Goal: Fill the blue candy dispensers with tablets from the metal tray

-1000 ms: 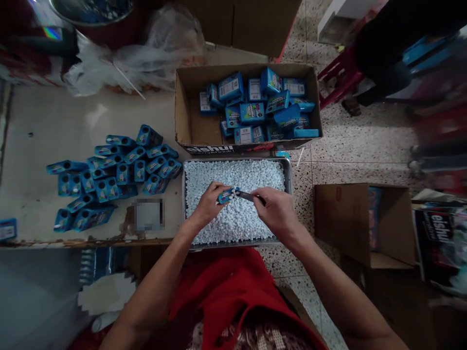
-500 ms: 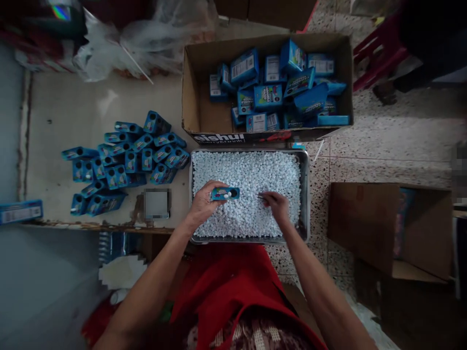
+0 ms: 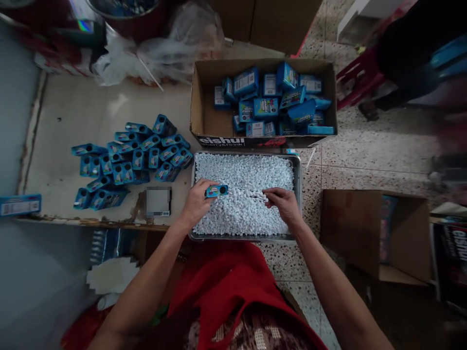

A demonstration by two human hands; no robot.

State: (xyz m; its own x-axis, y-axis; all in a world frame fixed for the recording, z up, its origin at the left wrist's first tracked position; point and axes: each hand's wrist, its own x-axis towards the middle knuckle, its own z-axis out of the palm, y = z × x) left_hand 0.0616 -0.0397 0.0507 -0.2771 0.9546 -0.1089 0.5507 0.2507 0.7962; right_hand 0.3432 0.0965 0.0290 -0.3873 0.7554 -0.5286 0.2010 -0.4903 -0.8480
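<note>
Moved since the earliest frame: right hand (image 3: 286,203) drawn away from the small blue box (image 3: 212,191), with the thin dark tool (image 3: 255,196) lowered from the box's hole into the white pellets (image 3: 237,218). White pellets seen on top of the small blue box in the middle frame are no longer seen there.

Left hand (image 3: 197,200): fingers clamped on one end of the small blue box, which is held over the left half of the metal tray (image 3: 241,238). A dark round hole is shown on its upper face, at the end turned toward the right hand.

Right hand: fingers pinched together on the thin dark tool, over the right half of the tray. The tool is laid along a line in the pellets, pointed toward the small blue box; its tip is too small to be made out.

Surroundings: the tray is filled with pellets nearly to its rim. Beyond it, the cardboard carton (image 3: 204,104) is loosely part-filled with blue boxes (image 3: 266,108). On the worktop (image 3: 73,107), left of the tray, a cluster of blue boxes with holes (image 3: 140,159) is grouped. One more blue box (image 3: 20,206) is seen at the worktop's far left. A clear plastic bag (image 3: 182,41) is placed at its back.
</note>
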